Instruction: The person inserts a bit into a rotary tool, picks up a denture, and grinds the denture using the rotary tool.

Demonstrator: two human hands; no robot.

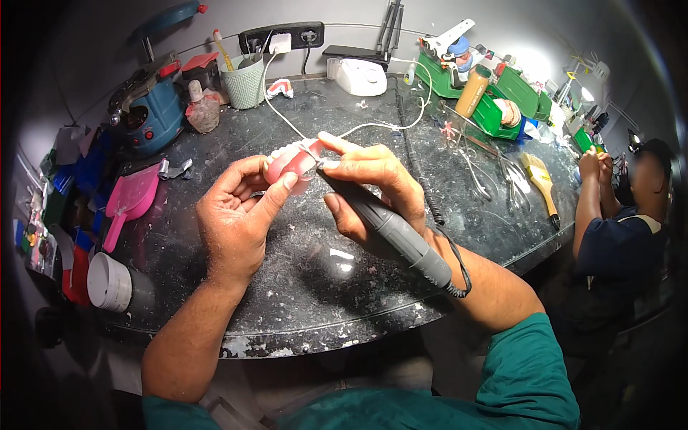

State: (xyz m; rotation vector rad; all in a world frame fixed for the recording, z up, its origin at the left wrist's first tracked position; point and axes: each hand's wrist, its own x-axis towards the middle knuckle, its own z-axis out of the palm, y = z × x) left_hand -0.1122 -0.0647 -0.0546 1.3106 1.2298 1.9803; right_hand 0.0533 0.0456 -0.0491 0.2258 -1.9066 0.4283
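My left hand (pixel 240 211) pinches a pink denture (pixel 281 169) with white teeth between thumb and fingers, above the middle of the dark bench. My right hand (pixel 383 183) is closed round a dark grey rotary handpiece (pixel 390 233), its coiled cord trailing over my forearm. The handpiece's tip end is at the denture's right side; my fingers hide the exact contact. My right fingertips lie close against the denture too. Pale dust coats my left fingers.
Around the speckled bench (pixel 315 287) stand a pink dustpan (pixel 132 195), a white tub (pixel 110 282), a blue machine (pixel 150 111), a tool cup (pixel 244 82), a white device (pixel 360 77), green bins (pixel 494 118) and a brush (pixel 541 183). A co-worker (pixel 620 222) sits at right.
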